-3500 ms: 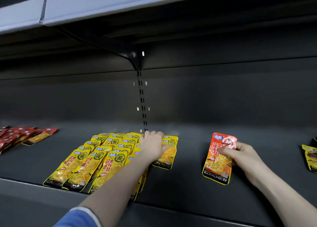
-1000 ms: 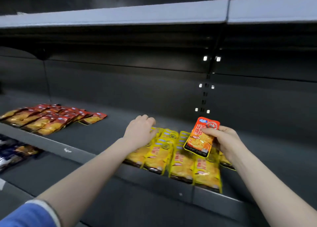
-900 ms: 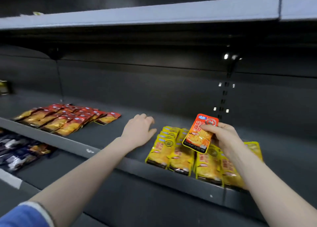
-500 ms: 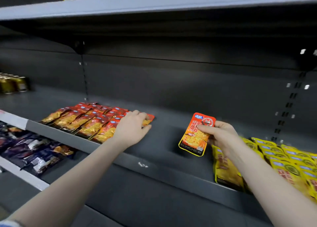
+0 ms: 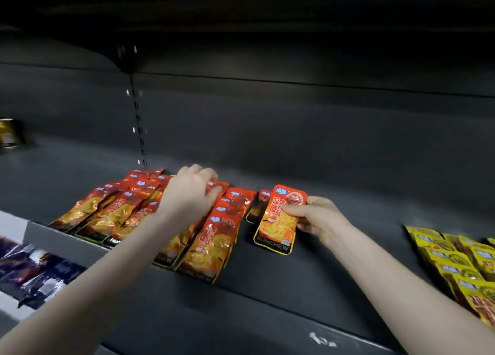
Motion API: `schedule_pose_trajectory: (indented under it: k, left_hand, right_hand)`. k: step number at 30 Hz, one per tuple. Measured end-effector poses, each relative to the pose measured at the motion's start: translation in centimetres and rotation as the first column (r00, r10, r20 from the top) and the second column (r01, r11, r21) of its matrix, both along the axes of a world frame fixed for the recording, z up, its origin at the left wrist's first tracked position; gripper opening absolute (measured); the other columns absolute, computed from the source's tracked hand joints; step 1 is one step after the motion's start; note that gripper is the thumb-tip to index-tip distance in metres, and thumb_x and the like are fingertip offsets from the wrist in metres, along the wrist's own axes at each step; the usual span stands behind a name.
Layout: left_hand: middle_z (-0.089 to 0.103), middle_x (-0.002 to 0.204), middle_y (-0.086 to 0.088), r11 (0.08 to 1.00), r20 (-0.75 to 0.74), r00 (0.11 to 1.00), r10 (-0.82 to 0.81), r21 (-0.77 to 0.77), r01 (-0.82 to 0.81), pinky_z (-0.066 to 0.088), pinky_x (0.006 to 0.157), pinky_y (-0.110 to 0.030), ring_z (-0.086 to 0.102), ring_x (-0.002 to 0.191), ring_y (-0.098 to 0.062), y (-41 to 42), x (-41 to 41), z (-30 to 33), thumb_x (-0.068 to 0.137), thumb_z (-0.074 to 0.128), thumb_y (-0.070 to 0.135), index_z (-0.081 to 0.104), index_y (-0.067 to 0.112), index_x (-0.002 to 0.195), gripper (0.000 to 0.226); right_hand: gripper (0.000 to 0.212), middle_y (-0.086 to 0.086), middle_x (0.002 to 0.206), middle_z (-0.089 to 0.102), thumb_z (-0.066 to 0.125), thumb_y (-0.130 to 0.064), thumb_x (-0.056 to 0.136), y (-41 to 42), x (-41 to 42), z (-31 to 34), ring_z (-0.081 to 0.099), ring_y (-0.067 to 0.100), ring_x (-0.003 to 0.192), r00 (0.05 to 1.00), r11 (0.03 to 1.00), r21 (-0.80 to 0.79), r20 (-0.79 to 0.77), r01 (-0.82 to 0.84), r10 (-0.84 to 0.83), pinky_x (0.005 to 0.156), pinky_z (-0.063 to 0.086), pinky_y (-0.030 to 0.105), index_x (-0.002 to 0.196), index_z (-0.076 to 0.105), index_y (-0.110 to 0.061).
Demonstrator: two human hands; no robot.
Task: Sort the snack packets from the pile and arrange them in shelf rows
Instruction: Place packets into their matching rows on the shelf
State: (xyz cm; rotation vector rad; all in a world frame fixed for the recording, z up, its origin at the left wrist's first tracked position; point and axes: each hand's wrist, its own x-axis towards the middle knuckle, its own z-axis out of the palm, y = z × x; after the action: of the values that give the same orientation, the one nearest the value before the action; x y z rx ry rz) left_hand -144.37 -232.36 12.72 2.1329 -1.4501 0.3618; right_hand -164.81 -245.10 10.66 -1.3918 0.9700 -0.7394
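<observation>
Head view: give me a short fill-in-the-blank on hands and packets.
1. The orange packet is pinched by the ____ hand.
2. The left hand rests on the ____ packets.
3. The yellow packets lie to the ____ of the orange packet.
4. The word printed along the orange packet's bottom edge is ____.

Missing words: right; red; right; KONCHEW

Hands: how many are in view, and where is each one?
2. The left hand rests on the red packets; the right hand holds an orange packet beside them.
</observation>
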Motion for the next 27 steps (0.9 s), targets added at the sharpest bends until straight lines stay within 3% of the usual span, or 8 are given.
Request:
schedule_pose_trajectory:
  k: [7,10,13,17,22,27]
  left_hand:
    - [0.058,0.119,0.0,0.987,0.04,0.987,-0.154,-0.03,0.155,0.04,0.096,-0.034,0.048,0.114,-0.02,-2.8,3.3,-0.5,0.094,0.052,0.036,0.06,0.02,0.12,0.032]
    - [0.062,0.107,-0.003,0.974,0.047,0.975,-0.215,-0.065,0.218,0.044,0.088,-0.038,0.054,0.103,-0.026,-3.8,3.9,-1.4,0.091,0.055,0.035,0.065,0.018,0.109,0.028]
    - [0.064,0.095,-0.005,0.961,0.063,0.966,-0.253,-0.103,0.258,0.049,0.079,-0.041,0.059,0.092,-0.029,-4.5,4.0,-2.6,0.084,0.064,0.03,0.068,0.014,0.1,0.023]
    - [0.064,0.099,-0.003,0.952,0.046,0.962,-0.27,-0.137,0.274,0.048,0.081,-0.038,0.059,0.097,-0.026,-4.9,3.5,-3.1,0.085,0.067,0.028,0.068,0.014,0.103,0.022]
    - [0.056,0.121,0.004,0.964,0.033,0.967,-0.251,-0.087,0.253,0.037,0.096,-0.028,0.047,0.115,-0.016,-4.8,3.6,-3.2,0.096,0.045,0.04,0.056,0.024,0.123,0.034]
    - [0.051,0.129,0.008,0.968,0.038,0.969,-0.243,-0.049,0.245,0.034,0.099,-0.024,0.043,0.119,-0.01,-4.9,3.8,-3.2,0.098,0.037,0.045,0.05,0.027,0.129,0.038]
  right_hand:
    - [0.018,-0.001,0.072,0.065,0.077,-0.006,0.074,-0.5,4.9,-1.2,0.059,0.007,0.062,0.988,0.989,-0.079,-0.085,0.124,-0.131,0.049,0.043,0.013,0.073,0.061,-0.014]
    - [0.015,0.005,0.078,0.066,0.079,-0.008,0.073,-1.0,5.5,-1.7,0.057,0.01,0.063,0.968,0.971,-0.165,-0.155,0.172,-0.198,0.044,0.04,0.012,0.079,0.065,-0.008]
    - [0.018,0.005,0.083,0.069,0.081,-0.015,0.071,-1.2,5.9,-2.5,0.057,0.009,0.062,0.938,0.948,-0.254,-0.237,0.192,-0.254,0.051,0.04,0.017,0.08,0.067,-0.01]
    - [0.017,0.002,0.084,0.072,0.082,-0.022,0.07,-1.3,6.4,-3.0,0.067,0.017,0.077,0.888,0.919,-0.351,-0.344,0.18,-0.306,0.073,0.053,0.032,0.076,0.066,-0.019]
    - [0.014,-0.005,0.074,0.067,0.078,-0.027,0.074,-1.3,6.6,-3.1,0.064,0.013,0.072,0.841,0.888,-0.431,-0.411,0.162,-0.353,0.064,0.046,0.024,0.078,0.066,-0.022]
    - [0.009,-0.006,0.071,0.063,0.07,-0.026,0.082,-1.0,6.9,-3.1,0.06,0.011,0.068,0.806,0.869,-0.476,-0.459,0.132,-0.373,0.057,0.041,0.021,0.083,0.064,-0.02]
